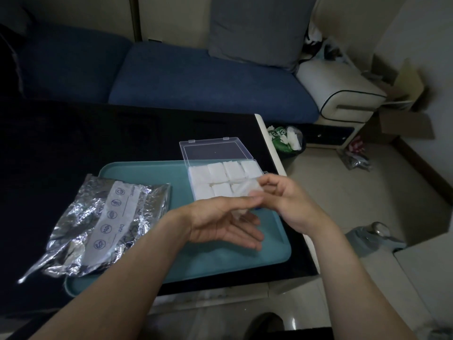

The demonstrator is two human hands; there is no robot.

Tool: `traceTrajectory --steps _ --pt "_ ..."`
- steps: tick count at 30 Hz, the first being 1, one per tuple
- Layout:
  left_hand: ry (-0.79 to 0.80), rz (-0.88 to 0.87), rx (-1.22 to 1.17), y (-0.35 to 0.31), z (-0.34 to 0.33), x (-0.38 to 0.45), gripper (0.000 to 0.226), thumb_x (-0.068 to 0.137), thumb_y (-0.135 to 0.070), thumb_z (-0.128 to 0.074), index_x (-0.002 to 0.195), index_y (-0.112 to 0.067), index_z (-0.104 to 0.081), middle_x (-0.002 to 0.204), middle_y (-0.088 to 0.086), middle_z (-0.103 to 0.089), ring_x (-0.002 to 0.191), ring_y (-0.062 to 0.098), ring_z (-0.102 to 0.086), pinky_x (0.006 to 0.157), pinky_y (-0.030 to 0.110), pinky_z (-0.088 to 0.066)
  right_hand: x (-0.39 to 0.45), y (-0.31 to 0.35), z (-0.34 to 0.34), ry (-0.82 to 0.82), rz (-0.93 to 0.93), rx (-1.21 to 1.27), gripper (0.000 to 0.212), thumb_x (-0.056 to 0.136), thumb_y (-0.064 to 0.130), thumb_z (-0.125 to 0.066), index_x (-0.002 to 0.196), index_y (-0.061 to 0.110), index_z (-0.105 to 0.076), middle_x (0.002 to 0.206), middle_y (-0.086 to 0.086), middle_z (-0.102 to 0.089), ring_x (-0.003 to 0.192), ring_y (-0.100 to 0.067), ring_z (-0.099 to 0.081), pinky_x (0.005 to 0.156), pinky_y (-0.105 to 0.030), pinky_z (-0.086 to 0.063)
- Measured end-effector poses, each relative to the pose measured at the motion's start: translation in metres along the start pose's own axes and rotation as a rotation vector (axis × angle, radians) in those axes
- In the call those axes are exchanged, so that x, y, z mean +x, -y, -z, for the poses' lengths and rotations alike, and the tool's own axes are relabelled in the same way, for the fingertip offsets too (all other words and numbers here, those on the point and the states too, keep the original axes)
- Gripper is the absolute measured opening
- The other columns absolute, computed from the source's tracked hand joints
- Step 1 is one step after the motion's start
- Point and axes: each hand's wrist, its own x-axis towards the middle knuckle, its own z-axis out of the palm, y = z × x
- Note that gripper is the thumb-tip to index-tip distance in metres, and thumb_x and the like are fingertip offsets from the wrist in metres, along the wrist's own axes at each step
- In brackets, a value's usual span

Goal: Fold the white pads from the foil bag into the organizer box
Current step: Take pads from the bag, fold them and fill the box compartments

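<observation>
1. White pad (250, 190) held between both hands over the near right corner of the organizer box (196, 179), above the teal tray (147, 177).
2. Grip: right hand (284, 200) pinches the pad's upper edge with curled fingers; left hand (228, 222) lies palm-up under it, fingers nearly straight, thumb across the top.
3. Progress: judged late. Seven compartments visibly hold folded pads; lid open and flat behind.
4. Remaining: probably this pad, for the eighth cell.
5. Foil bag (103, 224) lies crumpled, left edge of tray; contents not visible.
6. Obscured: eighth compartment behind the hands; pad blurred, fold state unclear.
</observation>
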Motion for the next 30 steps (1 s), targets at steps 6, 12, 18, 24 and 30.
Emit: traceTrajectory --steps 6,12,18,24,30 --pt "-0.637 -0.203 0.419 0.000 0.010 0.000 0.024 0.087 -0.027 -0.071 0.097 -0.006 -0.066 0.078 0.005 -0.071 0.057 0.018 -0.064 0.047 0.021 -0.047 0.031 -0.027 0.014 -0.516 -0.071 0.087 0.023 0.093 0.001 -0.065 0.104 0.021 -0.071 0.089 -0.005 -0.074 0.082 -0.019 -0.070 0.078 -0.039 -0.061" --pt "-0.964 -0.384 0.863 0.012 0.019 0.002 0.011 0.087 -0.024 -0.058 0.080 -0.018 -0.065 0.077 -0.007 -0.069 0.069 0.014 -0.063 0.057 0.018 -0.049 0.058 -0.039 -0.006 -0.508 -0.051 -0.411 0.034 0.093 0.002 -0.053 0.110 0.023 -0.074 0.087 0.003 -0.066 0.066 -0.004 -0.058 0.074 -0.026 -0.050" --pt "-0.960 -0.411 0.952 0.017 0.028 0.001 0.010 0.086 -0.024 -0.057 0.082 -0.020 -0.065 0.079 -0.007 -0.069 0.074 0.016 -0.064 0.070 0.033 -0.055 0.073 -0.038 -0.024 -0.316 -0.235 -0.736 0.041 0.095 0.004 -0.046 0.136 0.009 -0.049 0.126 -0.014 -0.061 0.115 -0.030 -0.057 0.082 -0.026 -0.038" --pt "-1.008 -0.473 0.973 0.007 0.033 -0.010 0.011 0.088 -0.023 -0.058 0.084 -0.018 -0.066 0.080 -0.005 -0.069 0.073 0.017 -0.062 0.070 0.035 -0.055 0.073 -0.037 -0.025 -0.483 -0.176 -0.818 0.028 0.085 0.014 -0.068 0.110 0.013 -0.056 0.112 -0.011 -0.062 0.099 -0.026 -0.059 0.079 -0.027 -0.041" --pt "-1.117 -0.465 1.038 -0.003 0.050 -0.032 0.012 0.089 -0.024 -0.059 0.089 -0.016 -0.067 0.079 -0.001 -0.068 0.073 0.020 -0.063 0.070 0.035 -0.055 0.067 -0.035 -0.031 -0.327 -0.109 -0.824 0.005 0.082 0.017 -0.073 0.086 0.020 -0.072 0.087 0.004 -0.068 0.087 -0.015 -0.066 0.080 -0.025 -0.053"
